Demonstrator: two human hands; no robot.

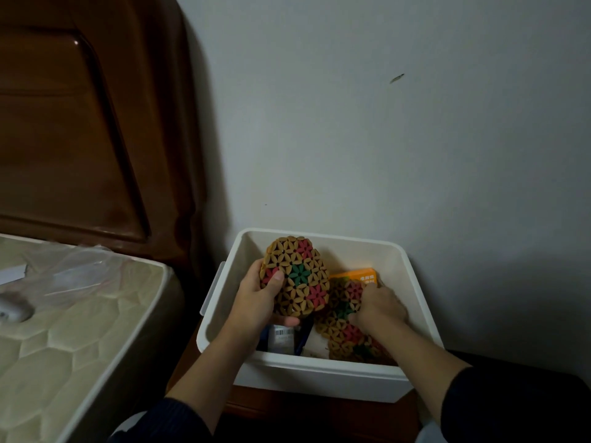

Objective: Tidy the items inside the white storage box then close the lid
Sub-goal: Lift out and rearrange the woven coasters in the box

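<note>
The white storage box (319, 375) stands open on a wooden nightstand, against the wall. My left hand (262, 298) grips a round woven coaster (297, 276) with red and green flower patterns, held tilted above the box's left half. My right hand (379, 306) is down inside the box, fingers closed on a second patterned coaster (339, 314). A third coaster (358, 350) lies lower at the front right. An orange packet (355, 274) leans at the back. A dark item with a barcode label (281, 338) lies at the bottom. No lid is in view.
A mattress (80, 330) with a clear plastic bag (73, 273) on it lies to the left, close to the box. A dark wooden headboard (80, 123) rises behind it. A plain wall (383, 123) stands behind the box. The nightstand edge (287, 401) shows below.
</note>
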